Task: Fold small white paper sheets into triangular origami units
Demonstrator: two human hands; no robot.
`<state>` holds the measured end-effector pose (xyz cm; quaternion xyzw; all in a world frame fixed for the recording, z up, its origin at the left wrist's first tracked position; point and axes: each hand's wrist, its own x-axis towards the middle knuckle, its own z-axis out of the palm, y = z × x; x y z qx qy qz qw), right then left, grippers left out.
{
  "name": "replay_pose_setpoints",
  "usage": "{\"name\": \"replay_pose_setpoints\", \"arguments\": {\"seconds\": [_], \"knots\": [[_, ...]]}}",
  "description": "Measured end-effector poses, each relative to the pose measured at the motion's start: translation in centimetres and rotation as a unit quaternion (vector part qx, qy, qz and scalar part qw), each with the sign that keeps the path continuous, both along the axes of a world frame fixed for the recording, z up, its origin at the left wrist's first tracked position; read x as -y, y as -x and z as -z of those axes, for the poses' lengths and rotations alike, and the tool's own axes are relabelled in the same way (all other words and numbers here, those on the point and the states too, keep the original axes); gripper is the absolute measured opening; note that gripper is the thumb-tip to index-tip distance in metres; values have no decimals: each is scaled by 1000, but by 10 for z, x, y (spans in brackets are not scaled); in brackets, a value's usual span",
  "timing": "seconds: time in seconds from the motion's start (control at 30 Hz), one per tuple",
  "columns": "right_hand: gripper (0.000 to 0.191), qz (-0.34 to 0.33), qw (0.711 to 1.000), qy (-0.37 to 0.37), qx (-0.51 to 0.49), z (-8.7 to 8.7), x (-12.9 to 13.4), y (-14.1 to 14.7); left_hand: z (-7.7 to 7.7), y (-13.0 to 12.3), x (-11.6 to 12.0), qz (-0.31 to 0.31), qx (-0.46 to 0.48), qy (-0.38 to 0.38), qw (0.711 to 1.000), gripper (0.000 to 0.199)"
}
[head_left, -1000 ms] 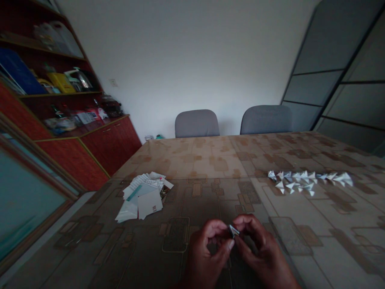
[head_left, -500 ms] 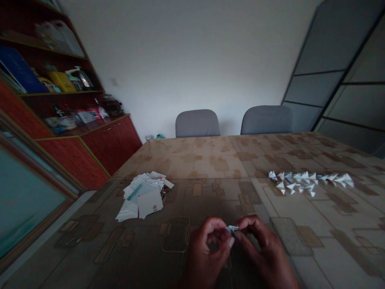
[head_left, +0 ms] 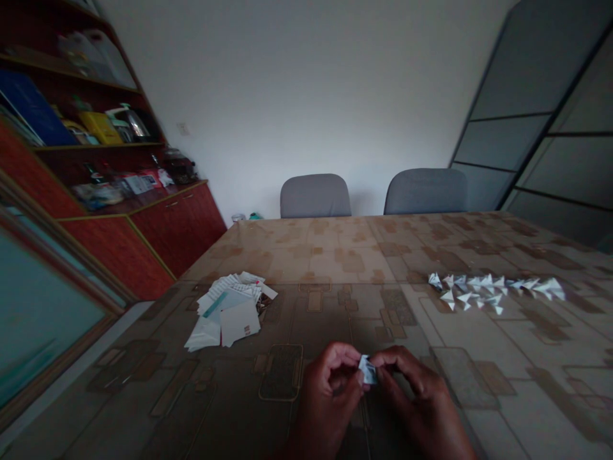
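Note:
A small folded piece of paper [head_left: 367, 370], pale with some print, is pinched between both hands over the near middle of the table. My left hand [head_left: 330, 390] grips its left side between thumb and forefinger. On the right side, the thumb and forefinger of my right hand [head_left: 416, 390] close on its edge. To the left lies a loose, fanned pile of paper sheets [head_left: 234, 313], mostly white with print. Several small pointed folded paper pieces [head_left: 488, 287] stand in rough rows at the right of the table.
The patterned table [head_left: 330, 255] stretches to two grey chairs [head_left: 315, 195] at its far edge. A red-brown cabinet [head_left: 167, 230] with shelves of bottles, a kettle [head_left: 136, 122] and boxes stands at the left. Grey panelled doors [head_left: 507, 115] are at the right.
The folded paper has been turned so that a broader pale face shows. My fingers have shifted slightly around it. The pile and the folded pieces stay where they were.

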<state>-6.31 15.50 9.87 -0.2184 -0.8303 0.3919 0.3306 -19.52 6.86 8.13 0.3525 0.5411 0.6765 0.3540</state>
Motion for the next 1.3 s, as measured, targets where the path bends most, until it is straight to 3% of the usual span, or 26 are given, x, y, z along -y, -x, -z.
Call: {"name": "replay_pose_setpoints", "arguments": {"seconds": [0.27, 0.5, 0.67, 0.97, 1.1, 1.3], "knots": [[11, 10, 1000, 10, -1, -2, -1, 1, -9, 5, 1, -24, -119, -8, 993, 18], [20, -47, 987, 154, -22, 0, -2, 3, -9, 8, 4, 24, -41, -16, 999, 14], [17, -31, 994, 100, 15, 0, 0, 3, -6, 6, 5, 34, -21, -6, 999, 21], [15, 46, 997, -56, 32, -1, 0, 3, -9, 3, 7, 30, -74, -1, 997, 14], [18, 9, 999, -36, 25, -5, 0, 0, -9, 6, 4, -3, -117, -4, 993, 15], [24, -35, 998, 60, 12, -5, -3, 1, -10, 9, 1, -37, -120, 7, 992, 11]]}}
